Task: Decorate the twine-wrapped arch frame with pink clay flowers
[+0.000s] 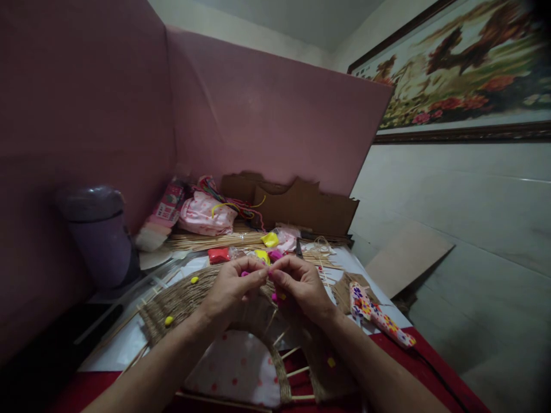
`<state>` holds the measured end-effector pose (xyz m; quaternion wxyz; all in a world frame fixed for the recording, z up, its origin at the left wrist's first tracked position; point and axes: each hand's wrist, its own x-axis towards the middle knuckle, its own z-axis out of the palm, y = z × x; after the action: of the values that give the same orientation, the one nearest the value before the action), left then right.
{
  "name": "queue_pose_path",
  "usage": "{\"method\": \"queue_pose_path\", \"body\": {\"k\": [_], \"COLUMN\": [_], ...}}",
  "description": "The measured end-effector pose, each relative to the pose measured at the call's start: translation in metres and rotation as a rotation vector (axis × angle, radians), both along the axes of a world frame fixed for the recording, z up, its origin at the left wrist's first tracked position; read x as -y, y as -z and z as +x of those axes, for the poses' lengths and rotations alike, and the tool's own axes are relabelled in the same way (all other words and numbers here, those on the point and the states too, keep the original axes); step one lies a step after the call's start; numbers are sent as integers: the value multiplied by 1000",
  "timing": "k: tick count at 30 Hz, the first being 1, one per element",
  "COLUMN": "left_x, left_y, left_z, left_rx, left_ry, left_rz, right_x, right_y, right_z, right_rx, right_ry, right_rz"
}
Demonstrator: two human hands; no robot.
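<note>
My left hand (235,287) and my right hand (299,285) meet fingertip to fingertip above a curved arch (181,304) woven from brown twine over thin sticks. Both hands pinch a small bit of pink clay (245,274) between them. Small yellow clay dots (169,320) sit on the arch. Lumps of yellow clay (270,240) and red clay (218,255) lie just beyond my hands.
A lilac lidded bin (97,229) stands at the left against the pink partition (267,115). Bamboo sticks (210,241), a pink pouch (202,215) and brown cardboard pieces (301,206) lie at the back. A flower-patterned glue gun (379,315) rests to the right.
</note>
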<state>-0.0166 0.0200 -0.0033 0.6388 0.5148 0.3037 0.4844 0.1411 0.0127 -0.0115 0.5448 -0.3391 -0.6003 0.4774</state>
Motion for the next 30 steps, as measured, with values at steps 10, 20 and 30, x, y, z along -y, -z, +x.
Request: {"method": "queue_pose_path", "body": {"k": [10, 20, 30], "left_x": [-7, -12, -4], "left_y": [-6, -2, 3], "left_z": [-9, -6, -1], "left_rx": [215, 237, 131], "left_ry": [-82, -81, 54], "left_rz": [-134, -103, 54], "right_x": [-10, -18, -7], "right_y": [0, 5, 2], "right_z": [7, 10, 4], "right_rx": [-218, -236, -102], "right_ry": [6, -134, -67], "right_rz": [-89, -80, 60]}}
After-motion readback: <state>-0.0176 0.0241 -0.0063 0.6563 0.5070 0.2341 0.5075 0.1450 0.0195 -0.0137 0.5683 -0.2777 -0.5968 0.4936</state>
